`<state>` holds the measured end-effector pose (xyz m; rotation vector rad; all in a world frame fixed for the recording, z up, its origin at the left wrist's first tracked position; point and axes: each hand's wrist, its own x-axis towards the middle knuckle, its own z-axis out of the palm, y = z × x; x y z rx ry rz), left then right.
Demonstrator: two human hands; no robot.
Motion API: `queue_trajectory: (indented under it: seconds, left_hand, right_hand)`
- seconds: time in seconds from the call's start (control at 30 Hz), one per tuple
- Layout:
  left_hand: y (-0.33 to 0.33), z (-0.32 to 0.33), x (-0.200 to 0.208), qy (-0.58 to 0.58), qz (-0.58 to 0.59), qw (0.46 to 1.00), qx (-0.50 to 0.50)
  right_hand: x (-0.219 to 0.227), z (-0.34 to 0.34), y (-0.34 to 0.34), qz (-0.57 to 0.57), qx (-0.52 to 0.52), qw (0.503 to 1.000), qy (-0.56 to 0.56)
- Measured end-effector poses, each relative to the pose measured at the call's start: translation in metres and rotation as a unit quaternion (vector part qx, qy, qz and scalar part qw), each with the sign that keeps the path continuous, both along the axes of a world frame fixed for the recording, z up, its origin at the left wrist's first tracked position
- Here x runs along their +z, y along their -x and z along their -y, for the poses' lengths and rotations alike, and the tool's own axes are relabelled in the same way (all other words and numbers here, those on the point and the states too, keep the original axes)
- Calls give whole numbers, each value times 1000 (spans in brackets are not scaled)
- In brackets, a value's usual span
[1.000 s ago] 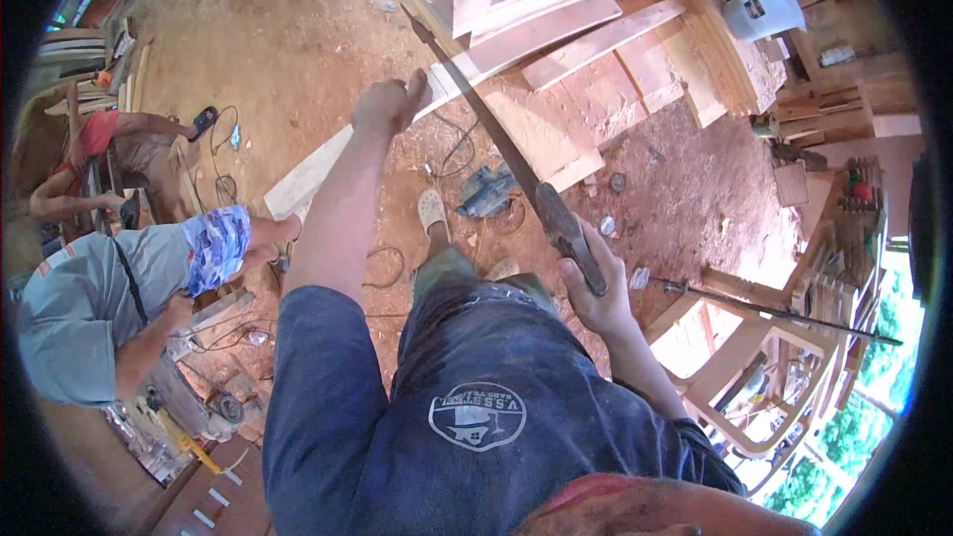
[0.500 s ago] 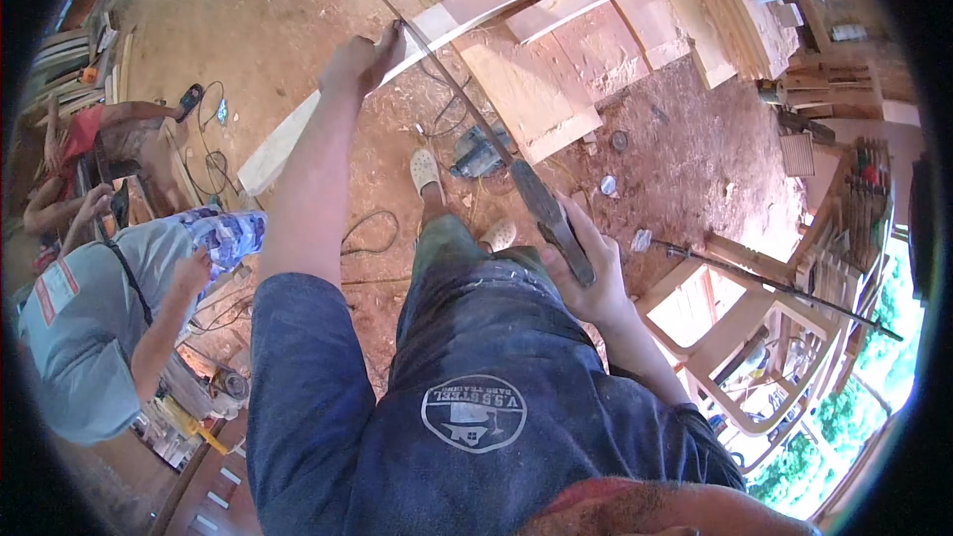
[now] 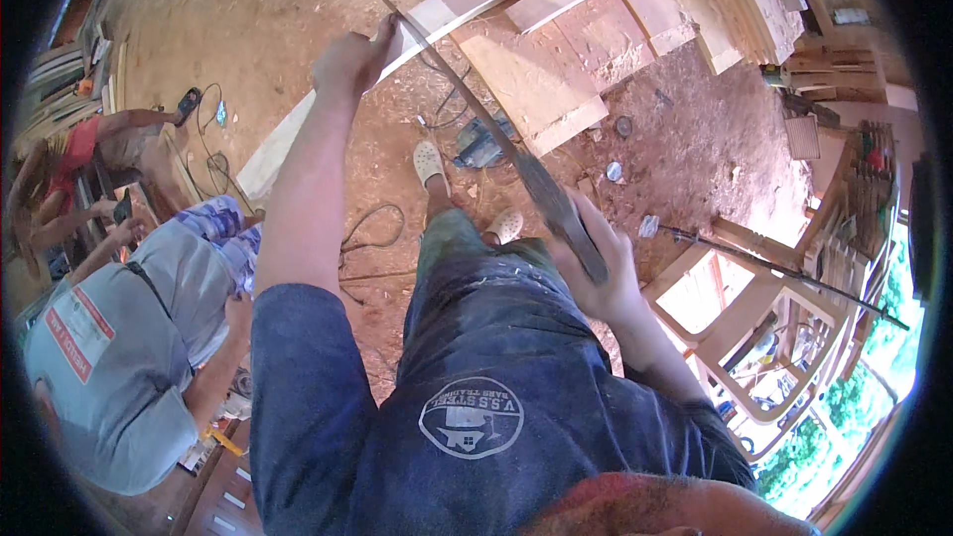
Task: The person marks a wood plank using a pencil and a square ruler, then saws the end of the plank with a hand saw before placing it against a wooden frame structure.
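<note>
The handsaw is now crossing the pale board closer to the left hand, which is apparently gripping that board, while the right hand is clasping the saw's handle on the board's near side, seemingly lining up the blade.

Woodworking shop, boards, wooden frame

The left arm is stretched well forward, the left hand seen from its back; the right arm is bent, the right hand curled near the waist.
</note>
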<state>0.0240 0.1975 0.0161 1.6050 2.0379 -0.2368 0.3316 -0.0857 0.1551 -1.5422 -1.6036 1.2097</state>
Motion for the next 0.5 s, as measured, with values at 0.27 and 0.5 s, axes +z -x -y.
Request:
queue_trajectory:
  seconds: [0.27,0.5]
  left_hand:
    - [11,-6,-20,-5,8,1000,-6]
    - [-1,2,5,-22,-20,1000,-7]
  right_hand:
    - [-10,-18,14,1,-1,1000,10]
    - [19,38,-25,19,18,999,27]
